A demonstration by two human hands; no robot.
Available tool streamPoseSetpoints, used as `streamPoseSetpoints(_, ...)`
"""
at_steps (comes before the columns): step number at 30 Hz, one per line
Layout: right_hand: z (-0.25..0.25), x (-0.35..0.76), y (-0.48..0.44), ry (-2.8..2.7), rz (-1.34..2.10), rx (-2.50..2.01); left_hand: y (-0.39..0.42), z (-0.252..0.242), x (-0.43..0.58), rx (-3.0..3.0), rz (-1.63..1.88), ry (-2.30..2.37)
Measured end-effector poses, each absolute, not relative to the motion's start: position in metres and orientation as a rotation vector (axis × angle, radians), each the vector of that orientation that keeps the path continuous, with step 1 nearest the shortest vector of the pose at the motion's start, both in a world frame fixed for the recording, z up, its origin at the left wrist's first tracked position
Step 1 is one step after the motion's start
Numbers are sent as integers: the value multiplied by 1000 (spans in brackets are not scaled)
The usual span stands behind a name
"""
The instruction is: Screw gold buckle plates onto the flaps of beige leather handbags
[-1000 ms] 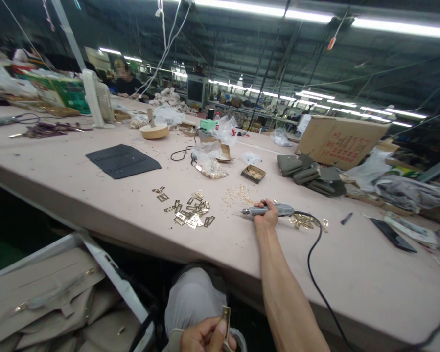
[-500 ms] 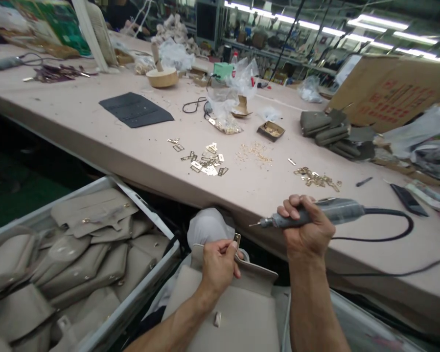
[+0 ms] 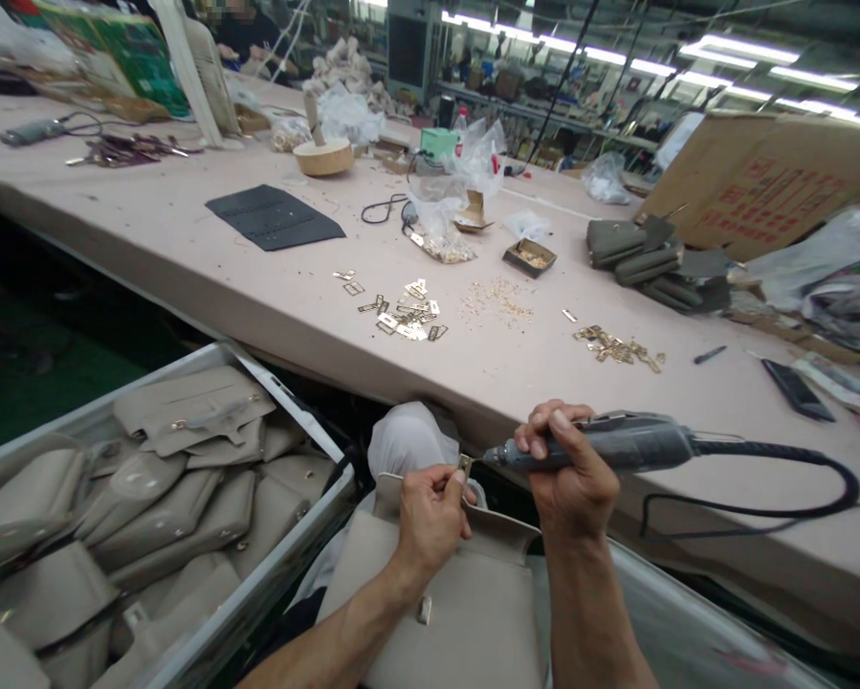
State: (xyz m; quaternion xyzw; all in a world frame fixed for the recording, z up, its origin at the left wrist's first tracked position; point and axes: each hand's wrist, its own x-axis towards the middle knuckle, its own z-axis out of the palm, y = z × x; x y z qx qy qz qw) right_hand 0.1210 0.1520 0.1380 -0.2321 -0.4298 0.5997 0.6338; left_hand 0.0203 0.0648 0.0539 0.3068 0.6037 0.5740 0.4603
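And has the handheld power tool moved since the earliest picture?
Yes, toward the wearer: the power tool in the right hand had its tip over the table; now the tip is past the near edge.

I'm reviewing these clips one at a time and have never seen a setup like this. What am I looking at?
There is no robot: these are a person's bare hands, seen by a camera worn on the head, looking forward and down. The right hand grips a corded electric screwdriver, its tip at the small metal plate pinched in the left hand; contact is hard to confirm. Below lies a beige bag. On the table are two piles of metal plates, scattered tiny gold pieces, a small open box and a black sheet. More bags fill the crate at the left.
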Motion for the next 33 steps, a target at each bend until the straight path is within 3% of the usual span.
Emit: streamPoseSetpoints(33, 137, 104, 150, -1508, 1459, -425, 58, 49, 22, 795, 1452, 1413)
